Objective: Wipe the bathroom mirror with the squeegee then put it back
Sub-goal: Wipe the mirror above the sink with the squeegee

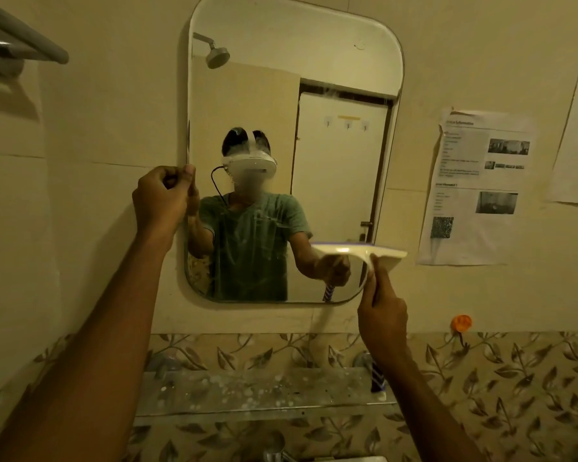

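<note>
Head view showed the mirror (331, 45) on the cream wall, streaked low down. Beneath it ran a glass shelf (247, 395). The left hand (162, 198) gripped the mirror's left edge — fingers curled. The right hand (382, 311) held the squeegee (361, 253) by its handle, blade against the mirror's lower right corner.
</note>
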The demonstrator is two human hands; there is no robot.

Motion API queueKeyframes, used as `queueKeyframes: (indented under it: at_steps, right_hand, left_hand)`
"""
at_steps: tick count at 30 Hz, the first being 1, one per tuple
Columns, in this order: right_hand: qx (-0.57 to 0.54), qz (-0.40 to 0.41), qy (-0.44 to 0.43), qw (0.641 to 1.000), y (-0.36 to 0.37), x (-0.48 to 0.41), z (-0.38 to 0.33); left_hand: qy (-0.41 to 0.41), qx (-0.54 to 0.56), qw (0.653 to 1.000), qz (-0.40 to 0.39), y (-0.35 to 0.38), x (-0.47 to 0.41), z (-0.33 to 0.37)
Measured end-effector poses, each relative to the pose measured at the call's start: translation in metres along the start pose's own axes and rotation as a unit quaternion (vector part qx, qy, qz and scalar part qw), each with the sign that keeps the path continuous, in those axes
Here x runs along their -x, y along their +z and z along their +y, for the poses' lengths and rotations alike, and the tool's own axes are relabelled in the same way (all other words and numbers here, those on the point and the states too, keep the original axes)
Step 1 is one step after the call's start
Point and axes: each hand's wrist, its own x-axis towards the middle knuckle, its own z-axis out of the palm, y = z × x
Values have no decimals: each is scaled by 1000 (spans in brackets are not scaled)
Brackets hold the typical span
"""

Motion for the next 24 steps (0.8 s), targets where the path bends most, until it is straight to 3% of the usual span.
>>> queueKeyframes:
  at_steps: [4, 8, 15, 24]
  right_hand:
    - [8, -33, 26, 999, 0, 25, 8]
    - [-20, -16, 17, 1000, -9, -4, -8]
    - [-7, 22, 23, 999, -2, -18, -13]
    - [1, -38, 59, 998, 6, 51, 12]
  left_hand:
    - [20, -12, 1000, 3, 0, 6, 1]
    - [18, -6, 1000, -7, -3, 5, 3]
    - [-67, 192, 978, -43, -8, 8, -11]
    - [-81, 268, 960, -30, -5, 16, -21]
